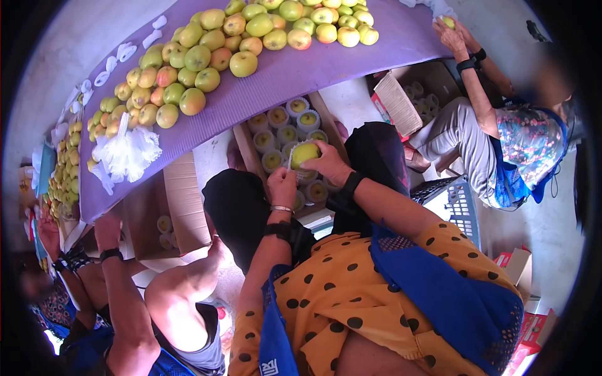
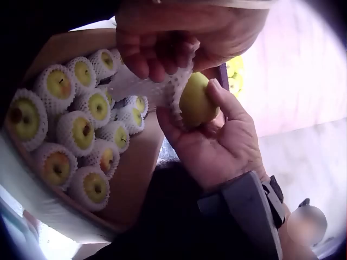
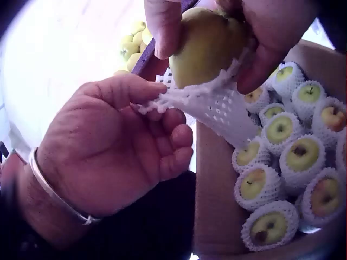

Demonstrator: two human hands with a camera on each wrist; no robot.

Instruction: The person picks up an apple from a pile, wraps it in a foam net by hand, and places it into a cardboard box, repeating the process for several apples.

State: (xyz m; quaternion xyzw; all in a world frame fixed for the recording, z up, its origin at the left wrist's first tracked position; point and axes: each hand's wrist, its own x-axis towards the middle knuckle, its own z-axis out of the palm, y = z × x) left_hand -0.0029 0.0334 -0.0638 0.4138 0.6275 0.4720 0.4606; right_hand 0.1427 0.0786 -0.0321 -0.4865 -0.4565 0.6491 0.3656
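Observation:
A yellow-green apple point(image 1: 305, 155) is in my right hand point(image 1: 330, 165), gripped between thumb and fingers. My left hand point(image 1: 282, 189), with a bracelet at its wrist, pinches the edge of a white foam net sleeve point(image 3: 219, 111). In the right wrist view the sleeve's mouth lies against the underside of the apple, and its other end hangs toward the box. Below both hands is a cardboard box point(image 3: 214, 208) holding rows of apples in foam nets point(image 3: 279, 130). The left wrist view shows the net stretched between the left fingers and the apple.
A purple-covered table point(image 1: 301, 70) ahead bears a heap of loose apples point(image 1: 197, 56) and a bunch of white foam nets point(image 1: 128, 150). Open cartons point(image 1: 185, 200) stand left and right. One person point(image 1: 527, 144) sits at right, others at left. A plastic crate point(image 1: 461, 210) stands at right.

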